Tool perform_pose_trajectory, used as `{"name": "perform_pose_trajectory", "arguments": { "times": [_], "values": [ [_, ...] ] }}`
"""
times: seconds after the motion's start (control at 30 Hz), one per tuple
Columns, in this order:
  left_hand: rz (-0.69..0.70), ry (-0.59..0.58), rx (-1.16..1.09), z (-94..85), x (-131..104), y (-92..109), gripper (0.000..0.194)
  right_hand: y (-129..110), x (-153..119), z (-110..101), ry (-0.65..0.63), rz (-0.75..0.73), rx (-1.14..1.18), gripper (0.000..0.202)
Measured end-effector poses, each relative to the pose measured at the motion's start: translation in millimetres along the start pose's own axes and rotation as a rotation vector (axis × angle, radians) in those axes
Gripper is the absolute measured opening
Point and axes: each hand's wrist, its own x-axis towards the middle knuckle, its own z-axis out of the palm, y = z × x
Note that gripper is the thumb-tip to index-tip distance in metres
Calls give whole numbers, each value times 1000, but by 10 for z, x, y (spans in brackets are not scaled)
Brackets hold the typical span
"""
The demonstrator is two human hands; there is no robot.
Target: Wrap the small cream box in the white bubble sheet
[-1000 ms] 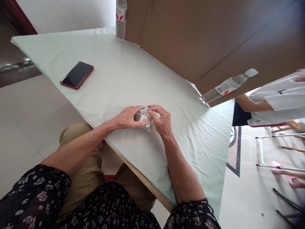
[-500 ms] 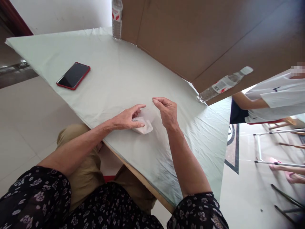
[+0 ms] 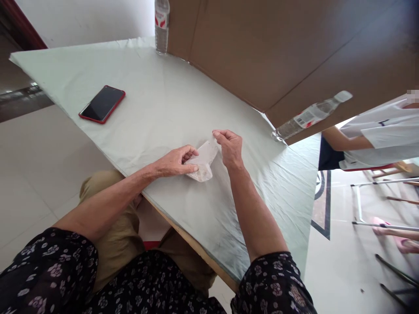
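My left hand grips a small whitish, translucent plastic box, its thumb resting on the near part and its fingers curled behind. From the box a pale flap, seemingly its lid, stands tilted up toward the right. Small contents appear to lie inside, too faint to name. Just past the flap's upper corner, my right hand is closed in a pinch of thumb and forefinger. Whether those fingertips hold the flap's edge or some tiny thing, I cannot make out.
A red-cased phone lies on the pale tablecloth at left. A brown cardboard panel stands along the far side, with one water bottle upright and another bottle at its right end. A person in a white shirt sits beyond.
The box's flap now shows more clearly and stands up more, and the box has shifted slightly right. My right hand stays pinched, moved very little.
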Motion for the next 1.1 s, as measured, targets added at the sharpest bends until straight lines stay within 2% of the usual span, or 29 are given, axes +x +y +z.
{"name": "perform_pose_trajectory", "arguments": {
  "times": [0.17, 0.27, 0.4, 0.57, 0.7, 0.77, 0.93, 1.0, 1.1],
  "values": [
    [18, -15, 87, -18, 0, 27, 37, -33, 103, 8, 34, -30, -25, 16],
    [11, -8, 102, -24, -1, 31, 45, -63, 199, 9, 62, -31, -49, 14],
    [-11, -13, 86, -15, 9, 34, 67, -80, 350, 26, 116, -5, -29, 12],
    [-24, -19, 107, -14, 32, 41, 67, -21, 409, 5, 121, 17, -54, 12],
    [-52, 6, 92, -23, 42, 20, 74, -15, 162, -120, 206, -70, -90, 21],
    [-48, 28, 66, -15, 44, -1, 77, -68, -59, -182, 192, -121, -136, 24],
    [-45, 80, 32, 33, 51, -35, 80, -265, -592, -177, -110, -53, -415, 33],
    [-38, 87, 30, 47, 54, -35, 80, -301, -695, -133, -155, -26, -551, 36],
    [-25, 94, 37, 55, 58, -32, 80, -282, -723, -111, -194, 5, -661, 21]
  ]
}}
